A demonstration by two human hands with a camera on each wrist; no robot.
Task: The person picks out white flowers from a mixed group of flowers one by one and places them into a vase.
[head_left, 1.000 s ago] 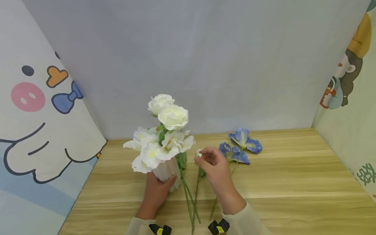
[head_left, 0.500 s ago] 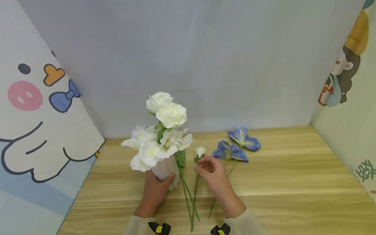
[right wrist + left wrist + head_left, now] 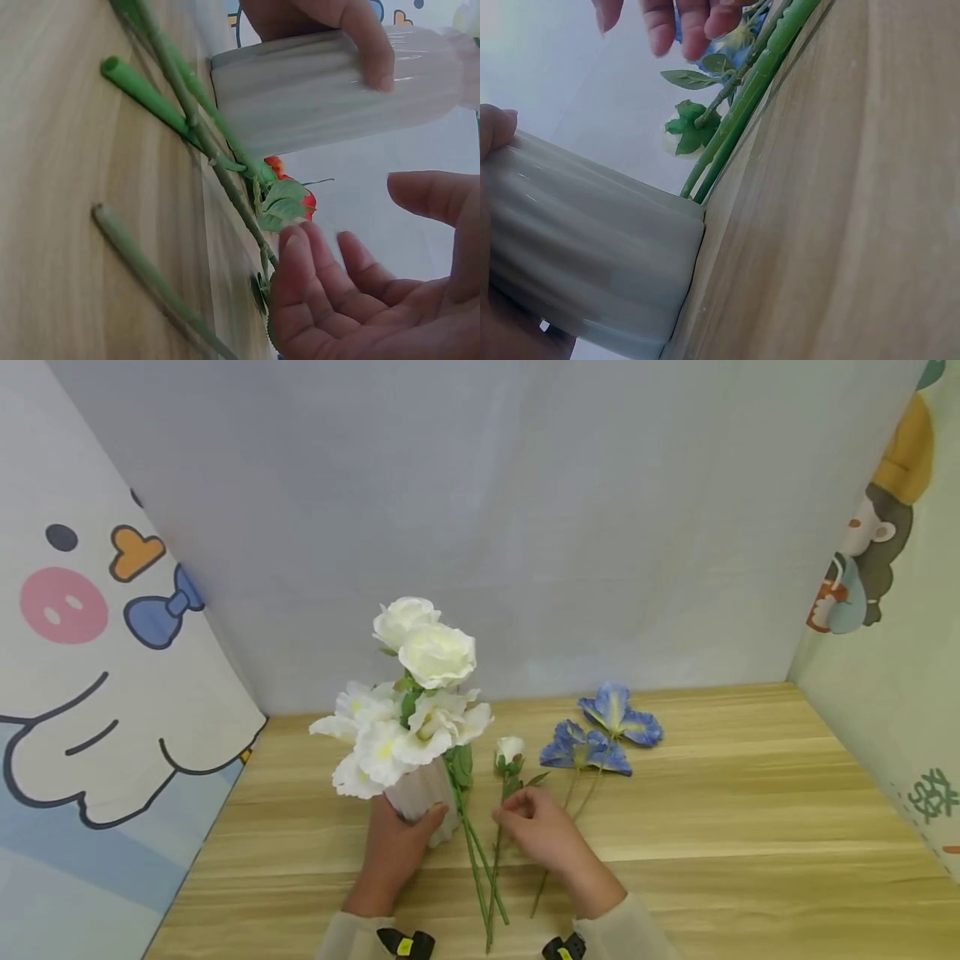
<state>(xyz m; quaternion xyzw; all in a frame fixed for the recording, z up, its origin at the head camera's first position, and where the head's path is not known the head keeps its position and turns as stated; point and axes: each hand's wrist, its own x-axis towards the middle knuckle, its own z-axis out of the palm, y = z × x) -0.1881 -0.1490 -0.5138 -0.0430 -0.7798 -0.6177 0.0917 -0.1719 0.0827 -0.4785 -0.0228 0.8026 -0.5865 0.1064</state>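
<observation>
My left hand (image 3: 400, 852) grips a white ribbed vase (image 3: 427, 797) that stands on the table, the thumb on its near side. Out of the vase rise white roses (image 3: 438, 656) and ruffled white flowers (image 3: 384, 750). Beside a white rosebud's thin stem (image 3: 498, 839), my right hand (image 3: 546, 833) hovers with loosely bent fingers. In the right wrist view its thumb stands apart from the fingers (image 3: 292, 277), which come close to the stem; whether they touch it I cannot tell. The rosebud (image 3: 510, 748) lies beyond that hand. Green stems (image 3: 474, 860) cross the rosebud's stem near the vase.
Blue flowers (image 3: 613, 718) with thin stems lie right of the rosebud on the wooden table (image 3: 712, 827). A red bloom (image 3: 309, 202) shows beyond the vase's base in the right wrist view. A grey curtain (image 3: 600, 527) closes the back, with printed panels at both sides.
My right hand has come down from the rosebud along its stem, toward me, and uncovered the bud and its leaves. The left hand has stayed on the vase. The view has shifted slightly.
</observation>
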